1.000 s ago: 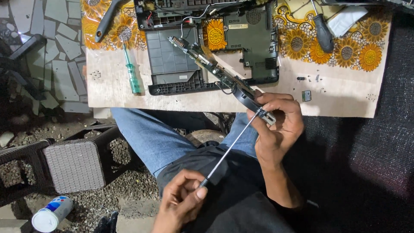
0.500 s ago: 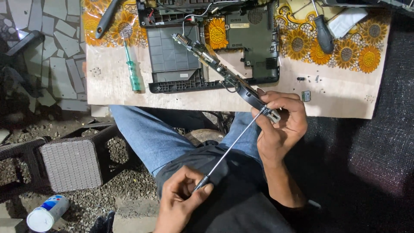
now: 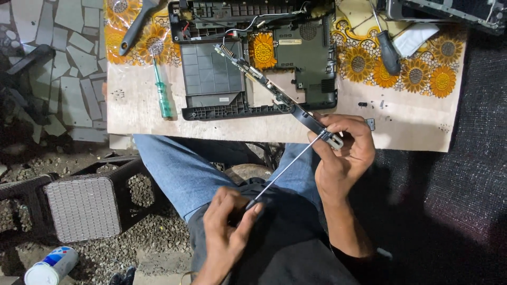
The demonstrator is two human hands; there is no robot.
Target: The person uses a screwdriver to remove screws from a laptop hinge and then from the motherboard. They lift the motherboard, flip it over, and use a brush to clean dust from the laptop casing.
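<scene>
While the fingers of the left hand (image 3: 224, 232) curl tight around the dark handle of a long, thin-shafted screwdriver (image 3: 288, 168), its tip presses into the near end of a narrow black plastic and metal strip (image 3: 280, 97). The right hand (image 3: 343, 153) clamps that end of the strip, thumb and fingers wrapped round it just beside the tip. From there the strip runs up and left over a dismantled black laptop base (image 3: 211, 68), which lies on a sunflower-patterned cloth (image 3: 422, 113) covering the low table.

Compared with half a second and a second ago, both hands sit in almost the same places; the strip keeps its slant and the shaft its line, with only a small change in the left hand's grip on the handle. That suggests steady work on one fastener, not a new step.

Well apart lie a green-handled screwdriver (image 3: 162, 95), a black-handled screwdriver (image 3: 389, 50), and, on the gravel, a white spray can (image 3: 52, 265).
</scene>
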